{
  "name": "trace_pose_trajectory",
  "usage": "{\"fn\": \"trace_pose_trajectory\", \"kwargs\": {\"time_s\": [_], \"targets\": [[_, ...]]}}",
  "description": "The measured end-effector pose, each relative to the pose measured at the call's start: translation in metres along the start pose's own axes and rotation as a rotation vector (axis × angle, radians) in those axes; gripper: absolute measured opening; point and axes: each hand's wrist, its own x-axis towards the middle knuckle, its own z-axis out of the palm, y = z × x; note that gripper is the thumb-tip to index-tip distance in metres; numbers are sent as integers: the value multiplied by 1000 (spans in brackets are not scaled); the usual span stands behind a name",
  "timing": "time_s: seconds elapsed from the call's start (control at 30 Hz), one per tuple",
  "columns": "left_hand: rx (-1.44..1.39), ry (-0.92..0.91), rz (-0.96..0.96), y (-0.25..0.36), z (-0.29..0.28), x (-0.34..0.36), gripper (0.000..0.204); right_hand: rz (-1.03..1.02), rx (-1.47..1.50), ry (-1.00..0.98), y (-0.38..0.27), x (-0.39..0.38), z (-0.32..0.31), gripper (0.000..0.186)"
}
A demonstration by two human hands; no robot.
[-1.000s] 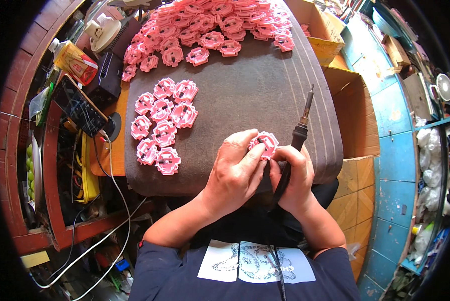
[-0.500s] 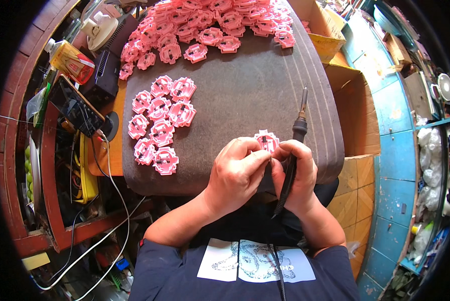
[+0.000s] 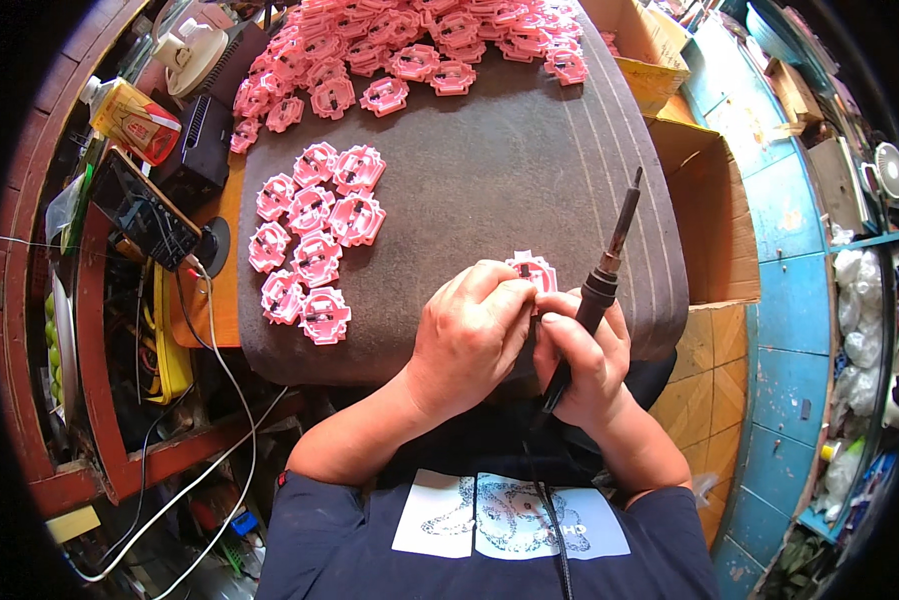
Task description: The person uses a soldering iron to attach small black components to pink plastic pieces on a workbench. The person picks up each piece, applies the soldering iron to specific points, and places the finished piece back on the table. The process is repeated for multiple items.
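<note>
My left hand point(image 3: 469, 330) has its fingers closed on a pink plastic part point(image 3: 539, 268), held just above the near edge of the table. The part has a notched rim and a dark piece inside; its lower side is hidden by my fingers. In my right hand point(image 3: 591, 365) is a soldering iron point(image 3: 599, 285), its black handle running through the grip and its tip pointing up and away from the part. The right fingertips are close to the part, and I cannot tell if they touch it. Left of my hands lies a group of several similar pink parts point(image 3: 316, 260).
A large heap of pink parts point(image 3: 369, 55) covers the far end of the dark table point(image 3: 469, 180). Open cardboard boxes point(image 3: 709, 220) stand at the right. On the left are a phone point(image 3: 144, 210) on a stand, a bottle point(image 3: 137, 122) and a white cable point(image 3: 216, 310).
The soldering iron has tilted, its tip swinging right as my right hand turned. The right fingers have shifted beside the part. The left hand still holds it, and the whole view has moved slightly.
</note>
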Motion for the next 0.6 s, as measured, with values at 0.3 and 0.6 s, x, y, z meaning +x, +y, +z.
{"fn": "trace_pose_trajectory", "kwargs": {"time_s": [0.3, 0.6], "targets": [[4, -19, 30, -2, -1, -1, 26, 6, -23, 23, 0, 3, 0, 52], [8, 69, 34, -1, 3, -4, 22, 26, -45, 13, -1, 0, 3, 52]]}}
